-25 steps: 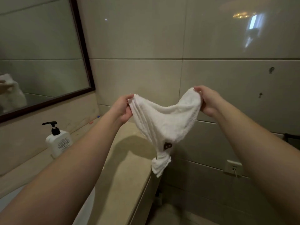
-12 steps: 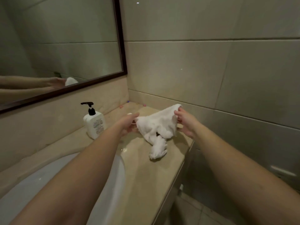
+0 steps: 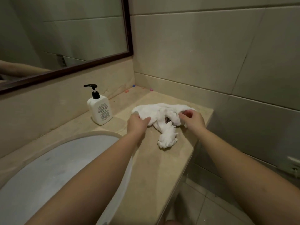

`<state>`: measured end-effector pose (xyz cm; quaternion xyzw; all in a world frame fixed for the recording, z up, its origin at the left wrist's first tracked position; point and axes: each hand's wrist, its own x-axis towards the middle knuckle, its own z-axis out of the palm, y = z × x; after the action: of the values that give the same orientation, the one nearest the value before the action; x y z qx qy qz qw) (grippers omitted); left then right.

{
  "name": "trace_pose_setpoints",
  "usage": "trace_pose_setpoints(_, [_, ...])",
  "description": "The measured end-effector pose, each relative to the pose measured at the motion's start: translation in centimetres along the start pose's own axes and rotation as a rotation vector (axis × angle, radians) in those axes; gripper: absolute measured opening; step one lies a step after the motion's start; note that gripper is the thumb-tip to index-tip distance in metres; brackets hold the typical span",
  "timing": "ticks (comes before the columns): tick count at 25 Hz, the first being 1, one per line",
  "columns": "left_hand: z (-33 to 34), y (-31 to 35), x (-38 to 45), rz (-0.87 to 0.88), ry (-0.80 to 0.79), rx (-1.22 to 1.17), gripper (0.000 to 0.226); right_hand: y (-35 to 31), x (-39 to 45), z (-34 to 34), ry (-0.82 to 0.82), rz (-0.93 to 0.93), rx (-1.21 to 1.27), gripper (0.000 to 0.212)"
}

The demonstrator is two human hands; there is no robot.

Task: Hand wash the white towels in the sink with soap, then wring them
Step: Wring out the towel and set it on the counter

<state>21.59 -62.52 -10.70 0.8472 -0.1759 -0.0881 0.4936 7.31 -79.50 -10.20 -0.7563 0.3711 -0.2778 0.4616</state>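
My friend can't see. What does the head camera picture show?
Two hands, left hand and right hand, hold a crumpled white towel on a beige counter. A soap pump bottle stands left of it, beside the sink.

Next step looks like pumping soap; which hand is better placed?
Probably left: the left hand sits nearer the soap bottle; the right hand lies across the towel.

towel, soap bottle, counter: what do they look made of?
Towel: white terry cotton by its looks, with a nubby looped pile, limp and bunched. Soap bottle: opaque white plastic, smooth with a slight sheen, and a black plastic pump. Counter: polished beige stone, maybe marble or a lookalike, with faint veining and a soft gloss.
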Motion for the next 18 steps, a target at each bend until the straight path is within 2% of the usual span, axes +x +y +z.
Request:
trace_pose_setpoints(2, [0.4,0.7,-0.1,-0.047,-0.068,-0.108,0.026,-0.3,0.0,-0.1,-0.074,0.036,0.006,0.012])
trace_pose_setpoints(4, [0.3,1.6,-0.2,-0.105,-0.272,-0.314,0.03,-0.5,-0.2,-0.1,-0.183,0.069,0.027,0.016])
trace_pose_setpoints(6, [0.3,1.1,0.1,-0.04,-0.37,-0.368,0.038,-0.7,-0.5,-0.2,-0.224,0.052,0.033,0.024])
trace_pose_setpoints(8, [0.1,0.6,0.6,0.044,-0.292,-0.379,0.038,-1.4,-0.8,-0.3,-0.19,0.029,0.104,0.017])
trace_pose_setpoints(10, [-0.2,1.1,1.2,0.045,-0.168,-0.432,0.024,-2.5,-0.3,-0.2,-0.131,0.072,0.282,0.013])
trace_pose_setpoints(12, [-0.6,2.4,2.2,-0.034,-0.108,-0.627,0.028,-3.7,0.5,-0.1,-0.127,0.115,0.485,0.014])
trace_pose_setpoints(14, [-0.5,3.6,2.5,-0.136,-0.119,-0.851,0.029,-4.3,1.1,0.4,-0.094,0.132,0.611,0.012])
trace_pose_setpoints(15, [-0.1,3.8,2.3,-0.164,-0.124,-0.882,0.026,-4.3,1.3,0.8,-0.048,0.148,0.653,0.012])
trace_pose_setpoints(18, [1.9,2.9,1.5,-0.175,-0.204,-0.674,0.019,-3.7,1.0,2.5,0.039,0.269,0.716,0.031])
